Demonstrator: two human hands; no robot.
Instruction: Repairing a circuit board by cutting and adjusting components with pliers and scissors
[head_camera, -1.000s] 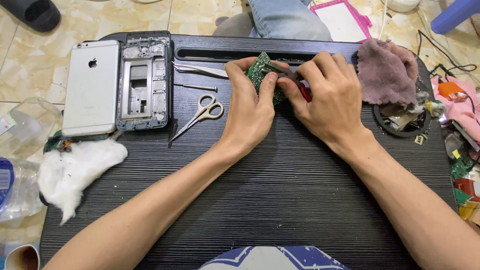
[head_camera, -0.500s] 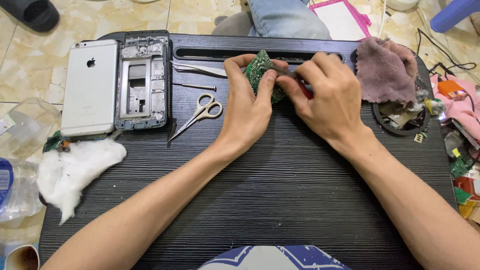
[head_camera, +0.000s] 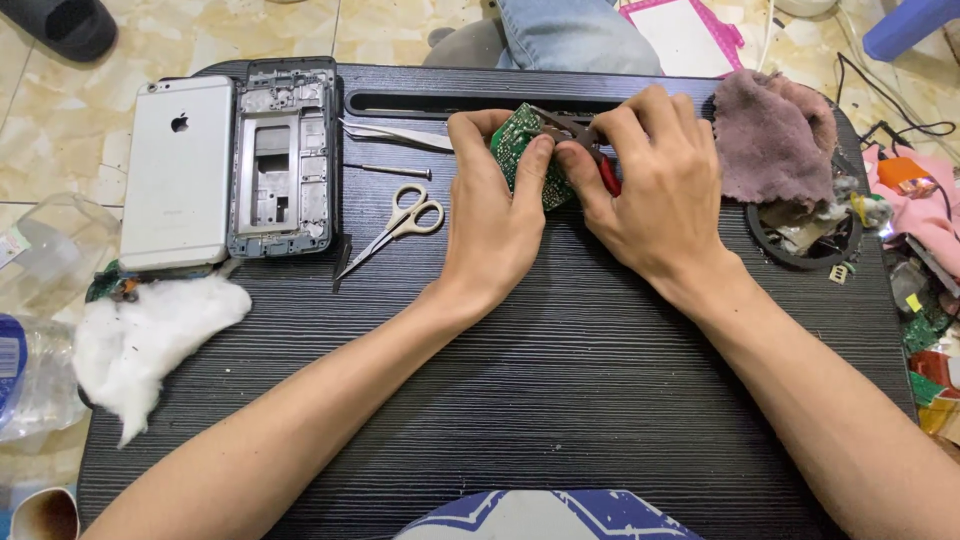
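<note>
Little moved since the earlier frames: both hands remain at the far middle of the desk (head_camera: 520, 400), closed on the same green board, the fingers only slightly shifted.

Black, ribbed, filling most of the view, with a long slot along the far edge. At the far right corner, a mauve cloth (head_camera: 775, 135), crumpled over a round recess holding scraps. At the far left, a silver phone (head_camera: 178, 170) lying back up, touching a stripped grey phone frame (head_camera: 283, 160) just to its right. Below those, a white cotton wad (head_camera: 145, 335) overhanging the left edge.

Left hand (head_camera: 495, 225) palm down, thumb and fingers pinching the green circuit board (head_camera: 522, 148) and tilting it up off the surface. Right hand (head_camera: 655, 195) curled around red-handled pliers (head_camera: 607, 172), their dark tip laid against the board's upper edge; whether the tip grips anything cannot be told.

Left of the hands, small scissors (head_camera: 400, 222) lying shut, blades pointing toward the near left. Above them, a thin metal pin (head_camera: 390, 171), and pale tweezers (head_camera: 395, 133) running up to the left thumb.
</note>
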